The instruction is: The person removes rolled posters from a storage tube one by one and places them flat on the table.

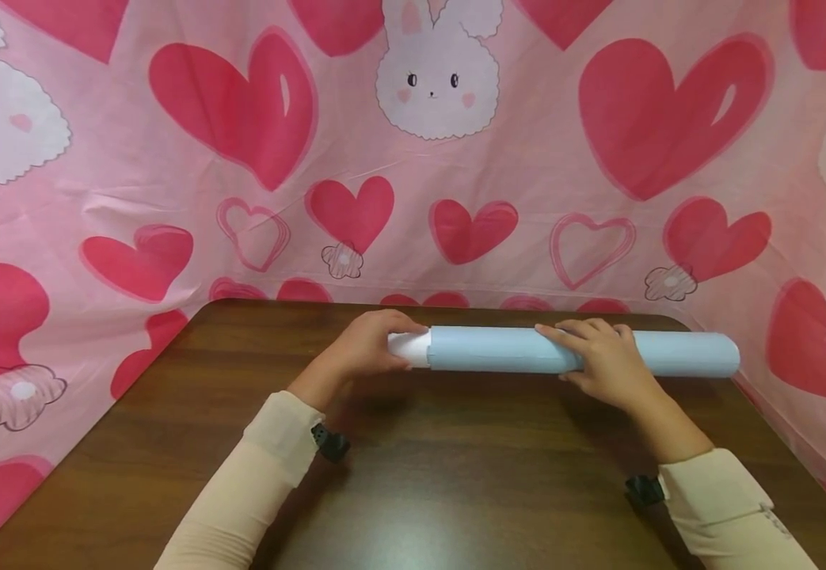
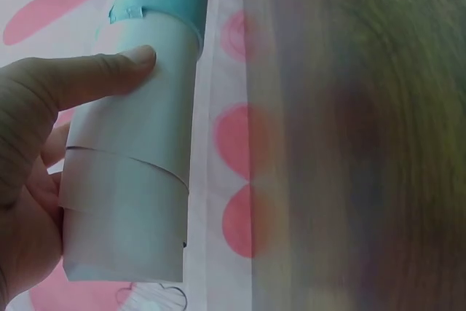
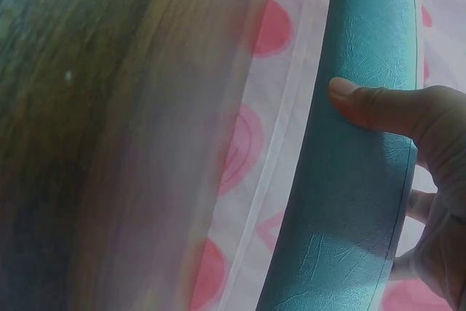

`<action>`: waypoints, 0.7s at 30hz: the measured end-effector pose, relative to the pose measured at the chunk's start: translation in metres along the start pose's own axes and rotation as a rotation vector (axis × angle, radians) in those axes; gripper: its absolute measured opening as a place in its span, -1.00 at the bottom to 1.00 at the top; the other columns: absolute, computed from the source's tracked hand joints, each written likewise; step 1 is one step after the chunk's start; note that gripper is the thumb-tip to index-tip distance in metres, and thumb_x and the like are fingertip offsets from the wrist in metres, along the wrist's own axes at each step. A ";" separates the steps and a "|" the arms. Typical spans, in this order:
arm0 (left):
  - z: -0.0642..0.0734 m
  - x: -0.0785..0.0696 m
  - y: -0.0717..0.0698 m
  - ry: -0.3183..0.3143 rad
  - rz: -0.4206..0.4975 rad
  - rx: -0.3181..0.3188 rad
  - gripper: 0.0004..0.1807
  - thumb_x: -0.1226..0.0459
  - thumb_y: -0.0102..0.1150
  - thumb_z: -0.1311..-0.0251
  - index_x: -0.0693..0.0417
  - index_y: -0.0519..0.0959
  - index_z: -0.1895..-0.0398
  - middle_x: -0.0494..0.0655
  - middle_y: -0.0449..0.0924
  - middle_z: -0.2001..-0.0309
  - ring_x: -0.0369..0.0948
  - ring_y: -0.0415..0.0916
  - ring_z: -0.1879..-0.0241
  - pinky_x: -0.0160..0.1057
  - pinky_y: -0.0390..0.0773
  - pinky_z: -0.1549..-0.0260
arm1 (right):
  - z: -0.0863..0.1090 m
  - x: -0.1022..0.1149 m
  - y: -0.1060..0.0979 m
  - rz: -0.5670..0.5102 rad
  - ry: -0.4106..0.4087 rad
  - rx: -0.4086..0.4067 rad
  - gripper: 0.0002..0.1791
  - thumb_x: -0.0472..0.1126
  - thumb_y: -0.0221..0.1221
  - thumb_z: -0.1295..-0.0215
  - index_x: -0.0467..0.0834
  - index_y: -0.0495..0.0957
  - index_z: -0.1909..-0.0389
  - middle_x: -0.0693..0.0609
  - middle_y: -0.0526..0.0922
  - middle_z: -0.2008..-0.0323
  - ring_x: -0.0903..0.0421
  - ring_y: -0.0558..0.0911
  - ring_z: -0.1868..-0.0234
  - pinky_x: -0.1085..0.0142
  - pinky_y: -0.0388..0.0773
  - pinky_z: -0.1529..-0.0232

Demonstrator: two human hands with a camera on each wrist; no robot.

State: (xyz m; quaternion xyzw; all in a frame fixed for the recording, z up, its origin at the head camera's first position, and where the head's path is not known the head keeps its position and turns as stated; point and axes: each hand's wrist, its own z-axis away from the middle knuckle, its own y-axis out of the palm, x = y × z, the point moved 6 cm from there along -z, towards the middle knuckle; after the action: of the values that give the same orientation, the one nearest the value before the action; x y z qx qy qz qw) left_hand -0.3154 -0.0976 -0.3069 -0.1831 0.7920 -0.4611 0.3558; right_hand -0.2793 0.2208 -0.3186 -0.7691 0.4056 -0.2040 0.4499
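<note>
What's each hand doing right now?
Left hand: closed, holding the white cylinder.
Right hand: closed, holding the light-blue cylinder.

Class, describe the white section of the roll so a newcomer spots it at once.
Find the brown table before the pink heart-patterned backdrop. Toward the table's far edge, a long roll runs crosswise. The white section, gripped by the left hand, protrudes from the blue section in the right hand; unlike that, it is white and short.
</note>
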 end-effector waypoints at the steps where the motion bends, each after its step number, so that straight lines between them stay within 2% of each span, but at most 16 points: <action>1: 0.001 0.002 0.000 -0.008 0.013 0.003 -0.41 0.20 0.57 0.13 -0.06 0.66 -0.10 -0.12 0.63 -0.01 -0.14 0.52 0.02 -0.09 0.52 -0.01 | 0.000 0.000 0.000 -0.002 0.000 0.005 0.03 -0.26 0.63 0.41 0.10 0.45 -0.28 -0.12 0.58 -0.03 -0.21 0.48 -0.03 -0.27 0.33 0.15; 11: 0.015 0.020 -0.007 -0.041 0.040 0.012 -0.42 0.24 0.57 0.12 -0.06 0.67 -0.09 -0.08 0.63 0.00 -0.10 0.54 0.02 -0.05 0.55 0.01 | 0.008 -0.006 0.005 -0.005 0.006 0.034 0.01 -0.24 0.62 0.39 0.08 0.45 -0.28 -0.11 0.59 -0.02 -0.19 0.50 -0.02 -0.26 0.34 0.15; 21: 0.024 0.028 -0.018 -0.043 0.048 -0.011 -0.43 0.27 0.57 0.14 -0.05 0.68 -0.06 -0.09 0.64 0.02 -0.11 0.54 0.02 -0.07 0.56 0.02 | 0.013 -0.011 0.003 -0.001 0.008 0.029 0.04 -0.25 0.62 0.38 0.11 0.43 -0.30 -0.11 0.59 -0.02 -0.20 0.50 -0.02 -0.29 0.34 0.15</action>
State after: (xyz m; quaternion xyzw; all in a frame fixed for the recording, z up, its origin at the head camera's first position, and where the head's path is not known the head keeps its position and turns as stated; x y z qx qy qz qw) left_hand -0.3174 -0.1390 -0.3101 -0.1758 0.7910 -0.4439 0.3826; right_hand -0.2778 0.2357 -0.3270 -0.7617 0.4041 -0.2133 0.4594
